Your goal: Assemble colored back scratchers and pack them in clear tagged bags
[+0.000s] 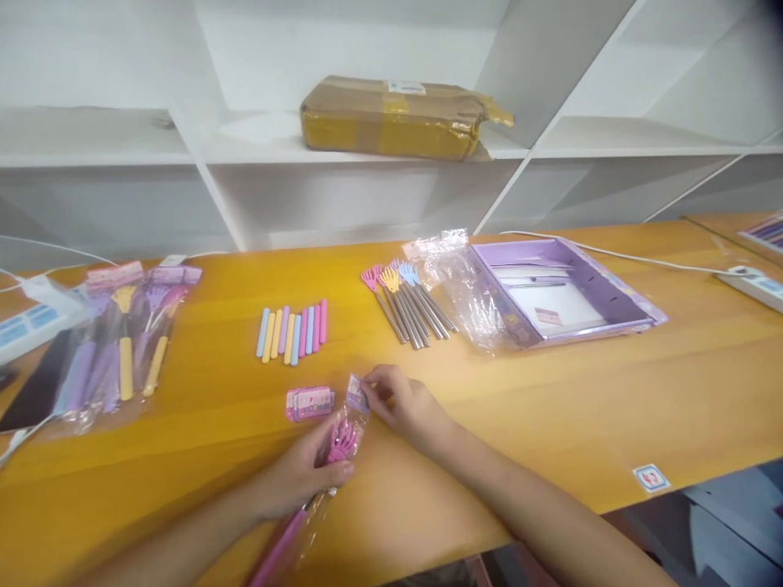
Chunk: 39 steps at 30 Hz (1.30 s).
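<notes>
My left hand is closed around a pink back scratcher in a clear plastic sleeve, its hand-shaped head up and its pink handle slanting down to the lower left. At the top of the sleeve, my right hand pinches a small printed card; whether the card is inside the plastic or in front of it I cannot tell. Left of this lies a small stack of pink printed cards. Beyond are coloured handle tubes in a row and several metal rods with scratcher heads.
Bagged back scratchers lie at the left beside a power strip. Clear plastic sleeves rest against an open purple box. A taped parcel sits on the white shelf. Another power strip is at the right.
</notes>
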### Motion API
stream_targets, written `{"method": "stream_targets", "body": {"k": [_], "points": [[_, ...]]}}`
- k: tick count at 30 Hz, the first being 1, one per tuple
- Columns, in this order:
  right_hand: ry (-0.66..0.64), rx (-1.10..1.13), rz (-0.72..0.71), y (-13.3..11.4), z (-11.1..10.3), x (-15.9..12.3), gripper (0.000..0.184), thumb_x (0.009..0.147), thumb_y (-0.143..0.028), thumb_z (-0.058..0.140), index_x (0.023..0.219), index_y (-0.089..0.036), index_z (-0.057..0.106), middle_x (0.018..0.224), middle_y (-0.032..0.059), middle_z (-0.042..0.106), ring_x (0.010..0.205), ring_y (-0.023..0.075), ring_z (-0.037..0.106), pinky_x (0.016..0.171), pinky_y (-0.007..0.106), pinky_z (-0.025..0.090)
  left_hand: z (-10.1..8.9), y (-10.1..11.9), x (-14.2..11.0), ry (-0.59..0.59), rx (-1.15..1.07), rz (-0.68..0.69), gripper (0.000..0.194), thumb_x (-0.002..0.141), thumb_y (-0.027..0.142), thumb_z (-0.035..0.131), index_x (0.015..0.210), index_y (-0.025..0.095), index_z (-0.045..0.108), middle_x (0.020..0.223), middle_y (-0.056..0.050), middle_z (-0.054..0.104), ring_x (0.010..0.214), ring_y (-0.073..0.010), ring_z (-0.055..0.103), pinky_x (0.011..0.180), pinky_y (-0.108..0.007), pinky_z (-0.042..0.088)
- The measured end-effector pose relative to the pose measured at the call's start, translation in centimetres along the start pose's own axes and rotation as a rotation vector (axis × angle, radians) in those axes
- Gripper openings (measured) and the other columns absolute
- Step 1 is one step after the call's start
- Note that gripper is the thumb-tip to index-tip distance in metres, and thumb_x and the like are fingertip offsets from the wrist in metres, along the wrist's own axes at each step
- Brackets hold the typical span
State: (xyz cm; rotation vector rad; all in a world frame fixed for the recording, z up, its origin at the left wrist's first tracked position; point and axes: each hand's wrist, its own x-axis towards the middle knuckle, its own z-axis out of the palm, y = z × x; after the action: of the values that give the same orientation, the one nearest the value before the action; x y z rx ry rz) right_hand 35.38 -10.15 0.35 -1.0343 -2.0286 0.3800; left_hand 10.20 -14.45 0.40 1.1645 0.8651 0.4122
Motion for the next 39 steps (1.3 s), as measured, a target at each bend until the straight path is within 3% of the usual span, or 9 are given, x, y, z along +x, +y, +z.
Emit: {"method": "stream_targets", "body": {"k": [5,8,15,18,21,25,32,39], "points": [[-0.173,-0.052,-0.123,-0.3,-1.7,0.8,0.016,0.112,-0.015,0.049,0.119,-0.024,0.058,0.108,0.0087,0.076,0.087,0.0168,0.076,0.070,0.027,0.060,0.1,0.3,0.0,-0.030,-0.034,0.010,0.096,0.090,0.062,0.080,0.169,0.024,0.040,0.111,-0.006,0.063,0.089,-0.0190,0.051,0.087,-0.034,0.048],[-0.181,0.012,-0.062,-0.5,-2.0,0.9,0.011,0.109,-0.022,0.060,0.120,-0.023,0.059,0.113,0.0090,0.075,0.077,0.0141,0.073,0.067,0.026,0.058,0.2,0.7,0.0,-0.023,-0.078,0.024,0.097,0.089,0.059,0.081,0.169,0.023,0.040,0.108,-0.004,0.062,0.085,-0.0164,0.048,0.081,-0.030,0.046],[-0.069,0.056,0.142,0.8,-0.8,-0.2,0.009,0.111,-0.029,0.054,0.117,-0.025,0.050,0.077,-0.0036,0.067,0.052,0.0107,0.060,0.050,0.022,0.046,0.5,1.1,-0.2,-0.026,-0.166,-0.031,0.097,0.089,0.052,0.083,0.170,0.022,0.037,0.094,0.001,0.055,0.075,-0.0126,0.042,0.074,-0.028,0.041],[-0.039,0.088,0.157,1.2,-1.1,-0.3,0.011,0.112,-0.030,0.053,0.118,-0.026,0.046,0.077,-0.0041,0.067,0.050,0.0102,0.057,0.048,0.022,0.043,0.6,1.3,-0.3,-0.029,-0.180,-0.029,0.096,0.088,0.052,0.083,0.168,0.023,0.039,0.093,0.001,0.054,0.075,-0.0126,0.042,0.073,-0.027,0.040],[-0.061,0.094,0.106,1.0,-1.9,0.1,0.003,0.113,-0.023,0.049,0.114,-0.026,0.051,0.091,0.0017,0.072,0.060,0.0113,0.062,0.055,0.024,0.048,0.6,1.4,-0.2,-0.046,-0.178,-0.036,0.098,0.088,0.056,0.082,0.169,0.023,0.037,0.091,0.002,0.052,0.072,-0.0119,0.039,0.069,-0.027,0.038],[-0.126,0.199,0.022,0.4,-3.3,1.2,0.026,0.115,-0.018,0.040,0.112,-0.025,0.065,0.101,0.0066,0.070,0.083,0.0163,0.068,0.074,0.030,0.055,0.4,1.5,-0.2,-0.068,-0.161,-0.057,0.104,0.087,0.060,0.083,0.171,0.024,0.033,0.091,0.001,0.051,0.074,-0.0132,0.041,0.070,-0.028,0.038],[-0.250,0.542,0.197,0.1,-4.2,1.9,0.025,0.110,-0.046,0.060,0.109,-0.024,0.072,0.111,0.0091,0.065,0.101,0.0223,0.068,0.084,0.035,0.058,0.5,2.3,-0.1,-0.124,-0.135,0.010,0.090,0.087,0.058,0.082,0.163,0.022,0.048,0.090,0.001,0.048,0.076,-0.0138,0.038,0.070,-0.026,0.035],[-0.150,0.365,0.175,0.1,-4.4,1.4,0.029,0.109,-0.045,0.061,0.090,-0.024,0.071,0.103,0.0091,0.060,0.095,0.0241,0.062,0.088,0.040,0.057,0.7,2.4,-0.2,-0.172,-0.154,0.046,0.077,0.089,0.041,0.081,0.158,0.025,0.053,0.091,0.002,0.046,0.077,-0.0130,0.037,0.071,-0.026,0.035]]}}
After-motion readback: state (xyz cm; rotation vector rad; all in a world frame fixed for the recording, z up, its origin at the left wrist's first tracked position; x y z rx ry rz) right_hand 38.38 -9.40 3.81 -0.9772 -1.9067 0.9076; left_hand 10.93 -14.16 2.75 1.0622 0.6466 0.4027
